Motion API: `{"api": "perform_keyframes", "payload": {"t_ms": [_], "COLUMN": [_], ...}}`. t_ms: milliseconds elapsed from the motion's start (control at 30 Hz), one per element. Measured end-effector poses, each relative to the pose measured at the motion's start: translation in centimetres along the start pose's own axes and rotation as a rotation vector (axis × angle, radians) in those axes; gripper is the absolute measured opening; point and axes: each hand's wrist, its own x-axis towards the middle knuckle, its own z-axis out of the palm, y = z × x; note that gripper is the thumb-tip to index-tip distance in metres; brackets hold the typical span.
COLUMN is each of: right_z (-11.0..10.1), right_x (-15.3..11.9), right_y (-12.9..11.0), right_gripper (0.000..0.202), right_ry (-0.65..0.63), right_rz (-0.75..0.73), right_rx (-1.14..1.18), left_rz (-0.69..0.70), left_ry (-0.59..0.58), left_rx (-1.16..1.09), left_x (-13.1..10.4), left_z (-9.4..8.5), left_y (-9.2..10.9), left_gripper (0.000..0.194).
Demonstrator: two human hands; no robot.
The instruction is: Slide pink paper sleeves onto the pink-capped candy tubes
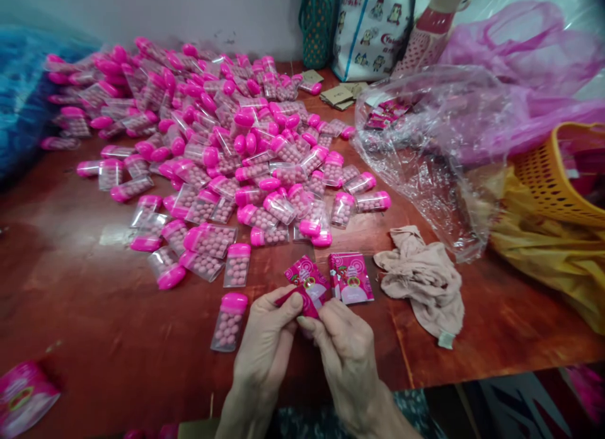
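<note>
Near the table's front edge, my left hand (267, 341) and my right hand (348, 341) are closed, pinching one small pink printed label (306, 300) between thumbs and fingers. Part of that label is hidden by the fingers. Just beyond it lies another pink label (305, 272), and to its right a small stack of matching labels (353, 280). Left of my hands, a clear flat bottle (229, 324) with a pink cap and pink balls inside lies on the table. A second such bottle (237, 266) is a little farther back.
A large heap of similar bottles (203, 149) covers the back left. To the right are a crumpled beige cloth (423, 278), clear plastic film (416, 168) and a yellow basket (543, 168). A pink printed piece (26, 398) lies front left. Bags (371, 33) stand behind.
</note>
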Motion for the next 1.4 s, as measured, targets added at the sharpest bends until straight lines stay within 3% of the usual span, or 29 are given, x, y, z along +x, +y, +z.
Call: {"api": "perform_keyframes", "payload": {"t_ms": [133, 333, 400, 533, 733, 867, 1000, 1067, 1267, 1400], "right_z": [0.0, -0.2, -0.1, 0.5, 0.6, 0.5, 0.4, 0.5, 1.5, 2.8], "right_x": [0.0, 0.3, 0.2, 0.1, 0.2, 0.2, 0.3, 0.4, 0.4, 0.2], "right_y": [-0.2, 0.3, 0.4, 0.4, 0.7, 0.7, 0.1, -0.3, -1.1, -1.2], "right_gripper": [0.034, 0.024, 0.018, 0.032, 0.037, 0.038, 0.039, 0.041, 0.049, 0.047], "right_ry": [-0.004, -0.029, -0.033, -0.082, -0.102, -0.158, -0.244, -0.320, -0.414, -0.326], "right_rz": [-0.044, 0.104, 0.113, 0.035, 0.080, 0.054, -0.013, -0.034, -0.075, 0.080], "right_rx": [-0.010, 0.050, 0.061, 0.020, -0.044, -0.036, -0.001, 0.032, 0.144, 0.056], "left_rz": [-0.017, 0.085, 0.156, 0.368, 0.567, 0.648, 0.478, 0.449, 0.604, 0.640], "left_ry": [-0.086, 0.026, 0.082, 0.210, 0.263, 0.130, -0.185, -0.216, 0.005, 0.384], "left_rx": [-0.028, 0.002, 0.005, 0.094, 0.224, 0.358, 0.425, 0.501, 0.346, 0.143], "left_x": [0.0, 0.1, 0.1, 0.3, 0.7, 0.2, -0.7, -1.2, -2.3, -2.6], "left_z": [-0.4, -0.6, -0.7, -1.4, -3.3, -4.6, -5.1, -5.1, -6.9, -9.4], "left_y": [-0.2, 0.1, 0.2, 0.1, 0.1, 0.6, 2.0, 2.4, 2.7, 4.0], "left_gripper": [0.017, 0.015, 0.016, 0.016, 0.018, 0.011, 0.006, 0.002, 0.011, 0.015]}}
